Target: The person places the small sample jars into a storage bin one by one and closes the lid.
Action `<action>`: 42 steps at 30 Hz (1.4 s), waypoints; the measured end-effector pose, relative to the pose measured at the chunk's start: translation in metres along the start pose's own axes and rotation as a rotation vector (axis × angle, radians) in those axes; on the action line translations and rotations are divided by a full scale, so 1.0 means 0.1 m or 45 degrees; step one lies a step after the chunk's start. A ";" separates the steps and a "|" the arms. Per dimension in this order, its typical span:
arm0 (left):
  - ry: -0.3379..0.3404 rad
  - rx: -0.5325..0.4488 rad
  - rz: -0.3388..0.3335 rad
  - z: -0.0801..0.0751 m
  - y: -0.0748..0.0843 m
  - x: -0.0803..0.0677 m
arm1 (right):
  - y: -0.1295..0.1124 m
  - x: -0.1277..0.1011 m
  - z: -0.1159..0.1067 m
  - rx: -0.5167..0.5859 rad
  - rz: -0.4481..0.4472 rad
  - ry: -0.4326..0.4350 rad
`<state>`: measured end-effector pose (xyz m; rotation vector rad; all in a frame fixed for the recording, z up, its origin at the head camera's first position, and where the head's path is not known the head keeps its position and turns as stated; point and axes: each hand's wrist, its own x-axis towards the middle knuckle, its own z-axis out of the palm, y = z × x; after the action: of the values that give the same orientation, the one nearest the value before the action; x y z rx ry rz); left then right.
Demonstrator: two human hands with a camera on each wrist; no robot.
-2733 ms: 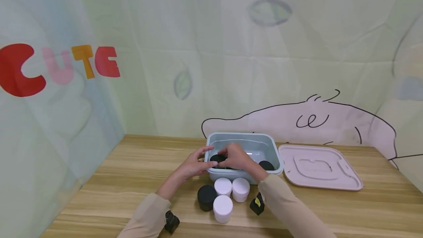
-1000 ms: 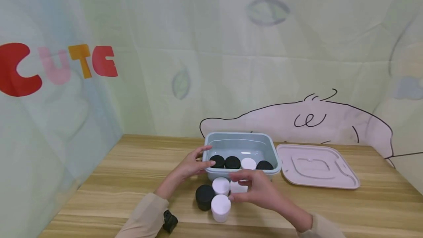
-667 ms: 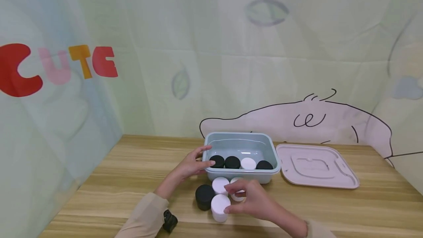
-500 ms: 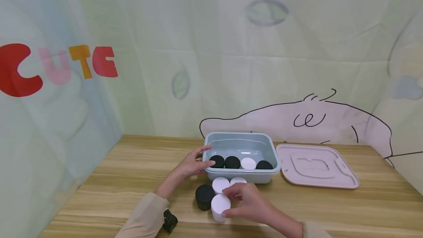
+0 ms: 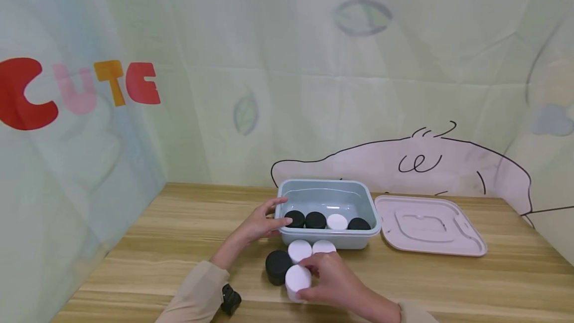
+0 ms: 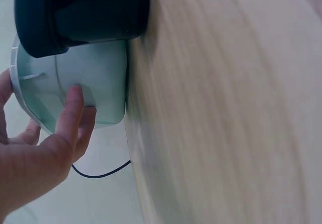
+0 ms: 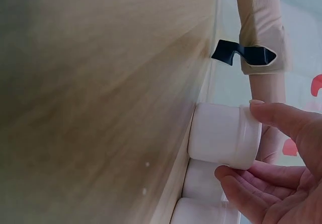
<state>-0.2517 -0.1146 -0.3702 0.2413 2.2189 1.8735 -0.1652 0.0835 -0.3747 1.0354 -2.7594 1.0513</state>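
- Two hands: the left hand point(image 5: 262, 223) at frame centre, the right hand point(image 5: 329, 278) near the lower edge.
- One grey-blue tub point(image 5: 329, 241) at lower centre.
- One pink lid point(image 5: 428, 227) at lower right.
- Four jars inside the tub: three black jars in the tub point(image 5: 316, 220) and one white jar in the tub point(image 5: 337, 222).
- Four jars on the table below the tub: three white jars on the table point(image 5: 299, 250) and one black jar on the table point(image 5: 278, 265).
- One wooden table point(image 5: 179, 233).
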 end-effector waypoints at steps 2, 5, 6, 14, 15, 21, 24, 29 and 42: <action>0.000 -0.003 -0.001 0.00 0.00 0.00 | 0.00 0.00 0.00 0.001 0.000 -0.001; 0.001 -0.007 -0.003 0.00 -0.01 0.00 | 0.01 -0.02 -0.01 0.010 -0.011 0.004; 0.003 -0.007 -0.004 0.01 -0.01 0.00 | 0.01 -0.02 -0.02 0.028 -0.013 0.006; 0.010 -0.004 -0.007 0.01 -0.01 0.01 | -0.01 -0.06 -0.24 0.186 -0.061 0.099; 0.008 -0.007 -0.008 0.01 -0.01 0.01 | -0.01 -0.06 -0.28 0.201 -0.064 0.111; 0.015 -0.005 -0.020 0.01 0.00 0.01 | 0.01 -0.04 -0.59 0.237 -0.021 0.204; 0.024 0.002 -0.023 0.02 0.01 0.00 | 0.04 -0.02 -0.74 0.245 0.020 0.253; 0.033 0.005 -0.016 0.02 0.01 0.00 | 0.15 0.03 -0.93 0.174 0.115 0.351; 0.031 0.015 -0.008 0.01 0.00 -0.01 | 0.56 0.20 -1.11 -0.016 0.257 0.498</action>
<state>-0.2505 -0.1138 -0.3700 0.2145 2.2441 1.8707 -0.2369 0.1693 -0.3171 0.4879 -2.5760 1.1150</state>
